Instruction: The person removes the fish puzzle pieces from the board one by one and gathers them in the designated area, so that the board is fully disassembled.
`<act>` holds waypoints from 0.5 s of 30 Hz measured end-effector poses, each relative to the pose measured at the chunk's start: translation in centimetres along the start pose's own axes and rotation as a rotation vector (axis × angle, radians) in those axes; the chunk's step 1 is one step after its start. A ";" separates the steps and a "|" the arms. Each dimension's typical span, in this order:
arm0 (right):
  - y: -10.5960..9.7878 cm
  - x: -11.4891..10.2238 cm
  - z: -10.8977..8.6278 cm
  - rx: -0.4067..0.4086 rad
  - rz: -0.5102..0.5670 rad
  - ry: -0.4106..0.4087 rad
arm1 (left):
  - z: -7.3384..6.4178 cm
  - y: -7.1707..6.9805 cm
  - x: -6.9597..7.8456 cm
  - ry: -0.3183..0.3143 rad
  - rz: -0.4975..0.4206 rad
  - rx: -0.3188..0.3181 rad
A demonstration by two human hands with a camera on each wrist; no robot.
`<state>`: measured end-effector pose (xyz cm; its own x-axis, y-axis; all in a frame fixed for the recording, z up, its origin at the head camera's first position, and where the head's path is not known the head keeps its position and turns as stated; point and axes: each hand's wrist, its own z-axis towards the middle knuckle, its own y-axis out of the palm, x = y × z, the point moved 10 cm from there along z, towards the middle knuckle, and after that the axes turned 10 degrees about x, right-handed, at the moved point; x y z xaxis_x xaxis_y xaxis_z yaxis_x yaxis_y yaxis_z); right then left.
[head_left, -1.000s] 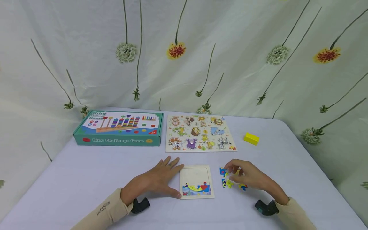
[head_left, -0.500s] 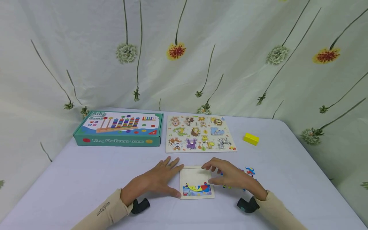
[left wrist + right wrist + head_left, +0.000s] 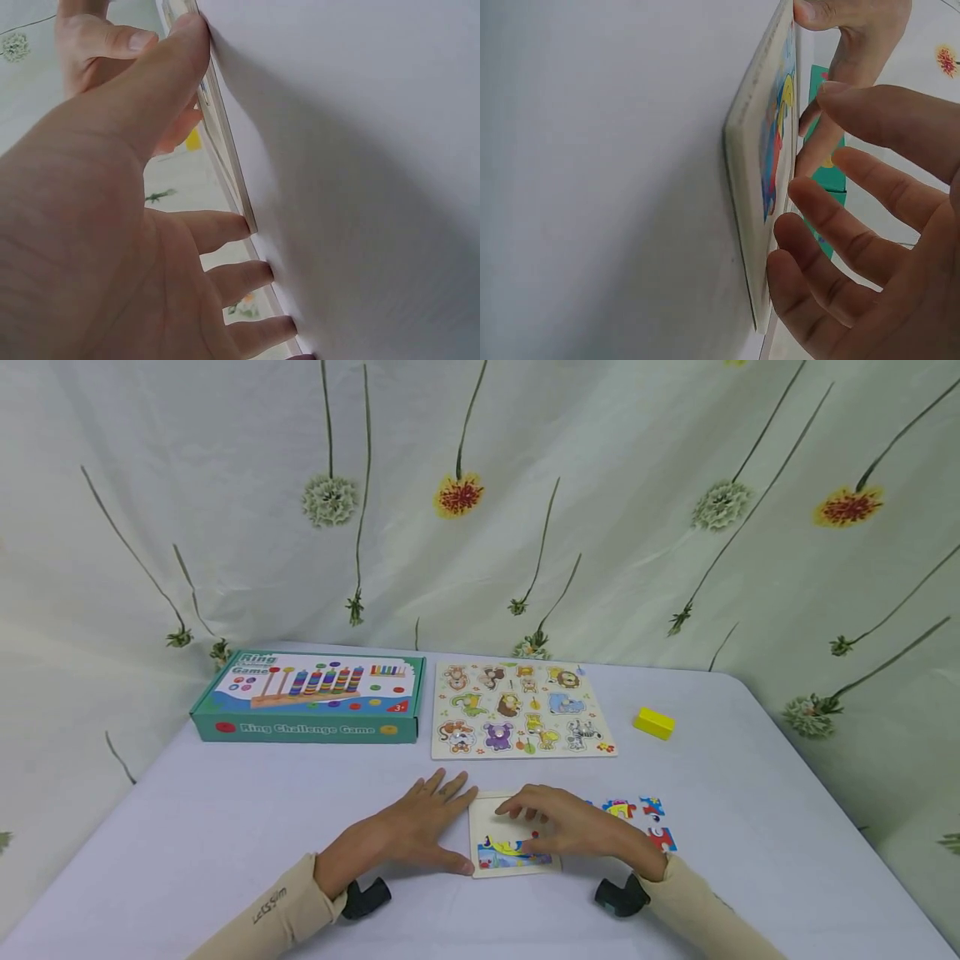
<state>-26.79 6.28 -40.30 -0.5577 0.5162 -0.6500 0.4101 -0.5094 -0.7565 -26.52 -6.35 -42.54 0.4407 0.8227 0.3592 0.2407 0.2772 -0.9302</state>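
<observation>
A small square wooden puzzle frame (image 3: 484, 820) lies on the table, with colourful jigsaw pieces filling a strip along its near side. My left hand (image 3: 416, 827) is spread flat on the table at its left. Thumb and forefinger touch the frame's edge in the left wrist view. Over the frame hovers my right hand (image 3: 566, 822), fingers loosely bent, thumb apart from them. Nothing shows between its fingers (image 3: 829, 217) in the right wrist view. Loose jigsaw pieces (image 3: 619, 809) lie to the right of the frame, some hidden behind the right hand and wrist.
Behind the frame lies a wooden animal peg puzzle (image 3: 480, 720). A green Ring Challenge Game box (image 3: 307, 729) is at the back left. On the right is a yellow block (image 3: 654, 723). A flowered cloth (image 3: 615, 543) hangs behind the table.
My right hand has moved left from the loose pieces to over the frame, uncovering pieces at the right. The left hand stays beside the frame.
</observation>
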 end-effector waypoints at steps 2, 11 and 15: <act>0.3 0.0 0.1 -0.011 -0.002 -0.001 | 0.0 0.0 0.0 0.001 -0.001 0.000; 1.7 -0.5 0.9 -0.074 -0.034 -0.029 | -0.1 -0.1 0.1 0.005 -0.010 0.001; 2.0 -0.6 1.0 -0.093 -0.056 -0.044 | 0.0 0.0 0.1 0.001 -0.015 -0.006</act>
<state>-26.34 4.22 -41.33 -0.6117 0.5106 -0.6043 0.4412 -0.4138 -0.7963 -26.47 -6.33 -42.50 0.4381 0.8179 0.3729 0.2522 0.2863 -0.9244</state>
